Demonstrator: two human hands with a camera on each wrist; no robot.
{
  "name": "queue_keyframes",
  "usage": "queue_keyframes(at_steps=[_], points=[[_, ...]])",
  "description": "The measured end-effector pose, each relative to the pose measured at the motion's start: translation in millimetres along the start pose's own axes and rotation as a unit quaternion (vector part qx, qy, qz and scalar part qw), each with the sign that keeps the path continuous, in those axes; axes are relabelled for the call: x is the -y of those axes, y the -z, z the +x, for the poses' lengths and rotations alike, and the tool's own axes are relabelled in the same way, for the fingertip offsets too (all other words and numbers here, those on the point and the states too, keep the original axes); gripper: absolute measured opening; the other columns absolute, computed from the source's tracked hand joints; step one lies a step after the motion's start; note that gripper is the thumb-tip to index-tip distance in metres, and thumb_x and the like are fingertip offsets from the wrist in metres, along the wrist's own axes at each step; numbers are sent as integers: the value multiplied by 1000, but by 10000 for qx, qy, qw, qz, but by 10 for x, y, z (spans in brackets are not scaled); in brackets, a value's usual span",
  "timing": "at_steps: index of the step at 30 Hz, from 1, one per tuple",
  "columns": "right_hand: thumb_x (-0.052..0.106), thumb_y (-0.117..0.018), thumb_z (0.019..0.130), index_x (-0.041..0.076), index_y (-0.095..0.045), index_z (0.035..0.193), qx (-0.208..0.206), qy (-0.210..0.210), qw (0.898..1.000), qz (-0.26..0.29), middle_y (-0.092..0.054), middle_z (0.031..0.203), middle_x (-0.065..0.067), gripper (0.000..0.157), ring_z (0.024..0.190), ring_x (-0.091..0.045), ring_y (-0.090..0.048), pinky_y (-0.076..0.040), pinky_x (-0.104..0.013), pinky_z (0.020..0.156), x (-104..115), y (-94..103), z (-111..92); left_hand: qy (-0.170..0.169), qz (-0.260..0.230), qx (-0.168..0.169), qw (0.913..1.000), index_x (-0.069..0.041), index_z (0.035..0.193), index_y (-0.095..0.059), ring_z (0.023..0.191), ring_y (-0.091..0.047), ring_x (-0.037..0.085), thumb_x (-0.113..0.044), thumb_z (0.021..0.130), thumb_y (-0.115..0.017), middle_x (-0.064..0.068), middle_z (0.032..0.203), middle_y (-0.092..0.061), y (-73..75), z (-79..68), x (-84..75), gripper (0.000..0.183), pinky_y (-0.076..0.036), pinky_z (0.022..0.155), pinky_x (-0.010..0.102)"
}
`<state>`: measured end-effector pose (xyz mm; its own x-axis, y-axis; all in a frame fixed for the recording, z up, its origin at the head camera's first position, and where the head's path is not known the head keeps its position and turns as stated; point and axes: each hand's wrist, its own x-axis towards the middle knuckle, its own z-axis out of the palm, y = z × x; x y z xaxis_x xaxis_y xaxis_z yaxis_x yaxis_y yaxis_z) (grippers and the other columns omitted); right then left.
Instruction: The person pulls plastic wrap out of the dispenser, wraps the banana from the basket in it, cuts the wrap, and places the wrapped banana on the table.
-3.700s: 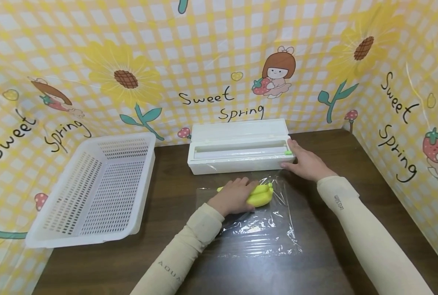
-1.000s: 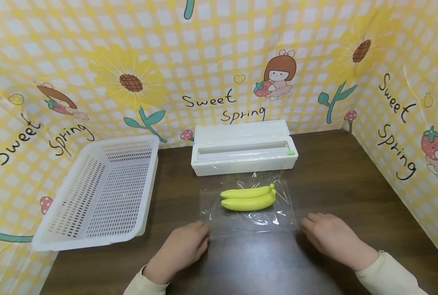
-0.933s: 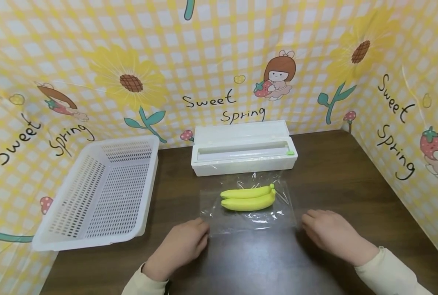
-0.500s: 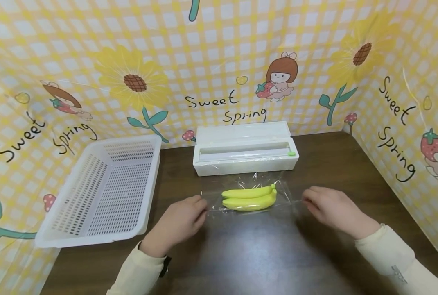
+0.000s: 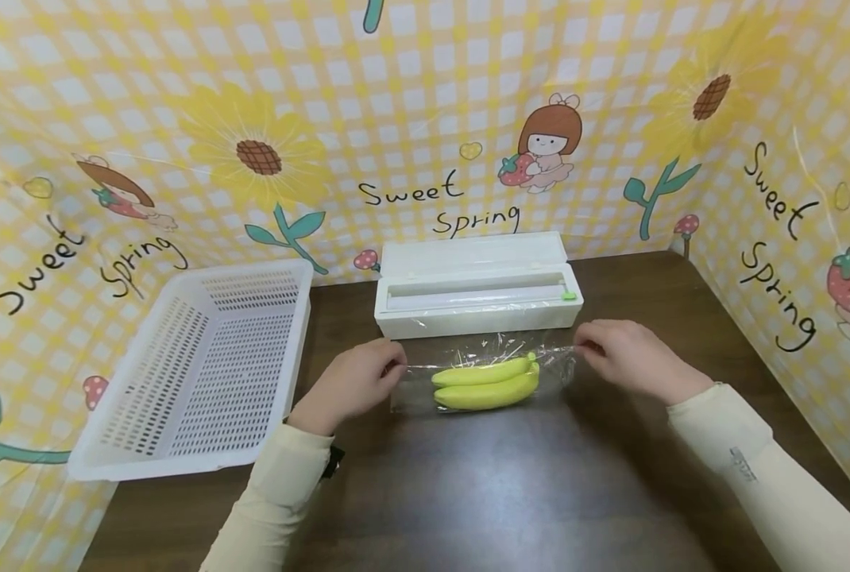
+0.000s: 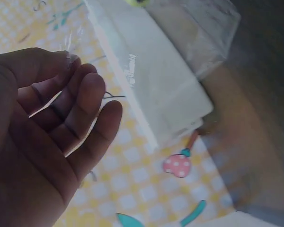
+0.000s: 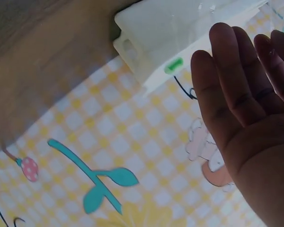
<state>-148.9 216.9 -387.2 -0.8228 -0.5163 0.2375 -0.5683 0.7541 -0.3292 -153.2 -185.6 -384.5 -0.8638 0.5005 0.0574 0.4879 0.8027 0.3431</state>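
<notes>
Crosswise, the bananas lay with stems toward 3 o'clock, just before the dispenser. Left hand and right hand each pinched the film edge over them.

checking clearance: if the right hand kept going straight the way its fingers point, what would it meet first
Probably the bananas: the right hand points left along the lifted cling film it pinches. Height above them is unclear.

glossy clear plastic film, smooth yellow bananas, matt white perforated plastic basket, dark wood-grain table
</notes>
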Motion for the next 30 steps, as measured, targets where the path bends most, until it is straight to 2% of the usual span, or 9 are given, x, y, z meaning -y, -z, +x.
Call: queue_keyframes(at_steps=[4, 8, 15, 22, 26, 30], points=[[5, -71, 92, 10, -71, 90, 240, -389, 9981, 414, -62, 78, 5, 6, 69, -14, -53, -49, -36, 65, -99, -58, 103, 151, -199, -39, 9997, -19, 93, -66, 72, -54, 12, -17, 98, -62, -8, 83, -58, -57, 88, 121, 6, -49, 66, 35], [9, -69, 95, 11, -71, 91, 354, -604, 9946, 760, -64, 78, 3, 5, 70, -15, -53, -47, -36, 66, -223, -149, 161, 223, -352, -52, 9991, -19, 92, -66, 73, -54, 13, -16, 97, -60, -7, 82, -58, -168, 188, 230, 8, -48, 68, 36], [11, -65, 98, 11, -71, 93, 814, -1025, 9824, 1330, -63, 80, 3, 8, 72, -16, -54, -47, -35, 66, -378, -341, 194, 465, -528, 218, 9973, -18, 93, -65, 72, -54, 15, -18, 99, -60, -5, 80, -59, -358, 357, 299, 9, -47, 67, 35], [7, -64, 96, 13, -69, 87, 1225, -775, 9816, 1245, -56, 72, 6, 12, 67, -14, -50, -44, -34, 63, -419, -477, 186, 610, -458, 635, 9951, -18, 83, -62, 68, -53, 14, -15, 98, -61, -4, 75, -56, -512, 422, 340, 15, -45, 63, 33], [6, -65, 94, 16, -67, 82, 1326, -622, 9811, 1265, -54, 69, 9, 16, 65, -11, -50, -44, -32, 62, -425, -540, 152, 625, -450, 983, 9922, -19, 82, -62, 68, -53, 14, -17, 99, -64, -5, 74, -56, -577, 406, 323, 17, -45, 63, 33], [6, -66, 93, 19, -64, 78, 1369, -405, 9819, 1242, -53, 68, 11, 20, 65, -9, -50, -44, -32, 63, -418, -597, 133, 544, -267, 1121, 9919, -18, 82, -61, 68, -53, 14, -18, 98, -66, -6, 73, -56, -621, 370, 292, 17, -46, 64, 35]])
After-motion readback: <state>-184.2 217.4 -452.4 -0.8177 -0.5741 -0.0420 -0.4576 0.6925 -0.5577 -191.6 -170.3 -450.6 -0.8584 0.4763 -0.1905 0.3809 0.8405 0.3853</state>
